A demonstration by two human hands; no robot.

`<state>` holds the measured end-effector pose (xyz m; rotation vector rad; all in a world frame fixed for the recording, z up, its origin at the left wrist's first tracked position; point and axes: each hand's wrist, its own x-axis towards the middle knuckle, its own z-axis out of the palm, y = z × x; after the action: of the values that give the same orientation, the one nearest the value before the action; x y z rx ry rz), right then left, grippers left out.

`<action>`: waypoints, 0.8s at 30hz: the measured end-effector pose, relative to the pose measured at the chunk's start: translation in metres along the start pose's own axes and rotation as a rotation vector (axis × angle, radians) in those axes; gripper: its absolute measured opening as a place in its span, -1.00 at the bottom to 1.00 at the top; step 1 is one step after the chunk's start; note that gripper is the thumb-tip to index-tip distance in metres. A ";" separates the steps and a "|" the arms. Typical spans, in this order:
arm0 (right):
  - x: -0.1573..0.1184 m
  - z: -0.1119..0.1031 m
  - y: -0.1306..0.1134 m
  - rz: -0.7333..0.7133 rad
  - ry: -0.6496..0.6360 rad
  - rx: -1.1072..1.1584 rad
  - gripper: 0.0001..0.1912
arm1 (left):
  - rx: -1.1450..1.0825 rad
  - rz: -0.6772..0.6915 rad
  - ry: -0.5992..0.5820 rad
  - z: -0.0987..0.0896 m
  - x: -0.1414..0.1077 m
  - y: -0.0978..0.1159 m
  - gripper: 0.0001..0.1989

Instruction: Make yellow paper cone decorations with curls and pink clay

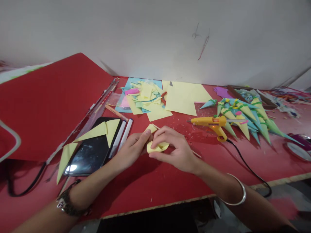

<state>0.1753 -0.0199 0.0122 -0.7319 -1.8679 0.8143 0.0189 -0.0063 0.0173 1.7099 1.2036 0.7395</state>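
Observation:
Between my two hands a piece of yellow paper (157,148) is curled into a loop, held a little above the red table. My left hand (132,148) pinches its left side, thumb uppermost. My right hand (173,145) grips the right side, with fingers bent over and into the curl. Part of the paper is hidden by my fingers. Left of my hands, several cut yellow paper pieces (96,132) lie on and beside a dark tablet (87,155). Two white markers (125,133) lie along the tablet's right edge.
A yellow glue gun (210,122) with a black cord lies to the right, before a pile of yellow and blue paper cones (257,113). Paper scraps (147,94) and yellow sheets (182,97) lie at the back. A large red board (55,106) stands at left.

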 end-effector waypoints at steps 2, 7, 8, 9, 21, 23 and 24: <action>0.001 -0.002 0.003 0.089 0.069 0.086 -0.89 | 0.114 0.092 0.093 -0.006 0.004 -0.004 -0.63; 0.005 -0.006 0.011 0.408 0.185 0.428 -0.85 | 0.561 0.199 0.269 -0.012 0.016 -0.022 -0.60; 0.006 -0.006 0.013 0.431 0.194 0.458 -0.85 | 0.643 0.208 0.247 -0.011 0.018 -0.025 -0.57; 0.007 -0.007 0.014 0.442 0.204 0.478 -0.85 | 0.725 0.212 0.217 -0.010 0.019 -0.028 -0.58; 0.008 -0.006 0.020 0.454 0.235 0.547 -0.82 | 0.977 0.155 0.083 -0.004 0.023 -0.028 -0.78; 0.008 -0.006 0.020 0.453 0.237 0.547 -0.83 | 0.978 0.161 0.078 -0.005 0.023 -0.029 -0.77; 0.008 -0.007 0.020 0.454 0.240 0.544 -0.83 | 0.980 0.163 0.075 -0.005 0.023 -0.029 -0.77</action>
<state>0.1812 -0.0003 0.0026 -0.8621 -1.1922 1.3847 0.0109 0.0205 -0.0071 2.6046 1.6351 0.2898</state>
